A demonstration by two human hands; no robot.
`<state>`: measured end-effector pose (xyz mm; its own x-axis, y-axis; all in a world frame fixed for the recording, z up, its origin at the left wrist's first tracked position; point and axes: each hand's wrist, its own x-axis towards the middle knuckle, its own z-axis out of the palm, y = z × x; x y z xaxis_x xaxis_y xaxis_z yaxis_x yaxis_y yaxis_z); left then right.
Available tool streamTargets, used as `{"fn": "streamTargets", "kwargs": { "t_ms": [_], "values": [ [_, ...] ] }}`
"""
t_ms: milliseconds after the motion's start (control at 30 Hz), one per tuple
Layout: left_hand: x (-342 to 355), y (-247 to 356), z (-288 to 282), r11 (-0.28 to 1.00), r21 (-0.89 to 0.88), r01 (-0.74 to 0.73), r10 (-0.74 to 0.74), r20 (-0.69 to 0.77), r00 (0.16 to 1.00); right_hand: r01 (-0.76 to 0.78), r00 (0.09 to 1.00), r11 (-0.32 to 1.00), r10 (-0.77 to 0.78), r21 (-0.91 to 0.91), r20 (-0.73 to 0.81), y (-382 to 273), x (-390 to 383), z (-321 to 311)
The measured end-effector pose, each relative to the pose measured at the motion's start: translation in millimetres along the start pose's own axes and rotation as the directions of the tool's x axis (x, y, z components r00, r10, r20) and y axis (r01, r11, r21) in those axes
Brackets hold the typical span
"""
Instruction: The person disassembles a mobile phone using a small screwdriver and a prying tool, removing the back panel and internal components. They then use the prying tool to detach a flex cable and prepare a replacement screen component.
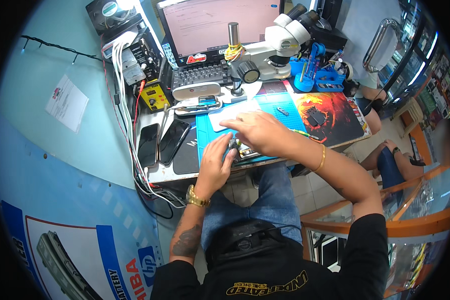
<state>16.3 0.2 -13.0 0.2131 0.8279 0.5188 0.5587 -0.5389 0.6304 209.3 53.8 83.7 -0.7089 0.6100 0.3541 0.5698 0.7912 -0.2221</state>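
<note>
My left hand [216, 159] has thumb and fingers closed around a small dark part [233, 144] at the front of the blue work mat [203, 140]. A partly visible device [247, 153] with a metallic edge lies beneath my hands. My right hand [256, 131] is bent over it, index finger reaching toward a white rectangular piece [222, 116], other fingers curled; what they hold, if anything, is hidden. A small metal item [283, 111] and a green-yellow tool [307, 135] lie to the right of my right hand.
Two phones [172, 142] lie left of the mat beside bundled cables [120, 75] and a yellow bench unit [155, 95]. A microscope [280, 47], laptop [210, 22] and blue organizer [327, 80] stand behind. People [400, 177] sit at right, near a glass display counter [370, 240].
</note>
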Motion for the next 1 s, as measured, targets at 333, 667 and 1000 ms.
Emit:
{"fn": "streamTargets", "kwargs": {
  "t_ms": [333,667,1000],
  "values": [
    [32.4,-10.6,-16.5,0.811,-0.497,0.31,-0.104,0.398,0.911,0.04,0.982,0.994,-0.021,-0.098,0.188,-5.6,22.2,0.1],
    [28.6,-2.0,-13.3,0.854,-0.461,0.241,-0.118,0.279,0.953,0.061,0.99,0.997,-0.054,-0.051,0.13,-4.9,23.1,2.6],
    [26.7,-4.2,-9.4,0.878,-0.438,0.194,-0.108,0.212,0.971,-0.027,0.997,0.996,0.033,-0.086,0.065,-5.3,20.4,6.2]
  ]
}}
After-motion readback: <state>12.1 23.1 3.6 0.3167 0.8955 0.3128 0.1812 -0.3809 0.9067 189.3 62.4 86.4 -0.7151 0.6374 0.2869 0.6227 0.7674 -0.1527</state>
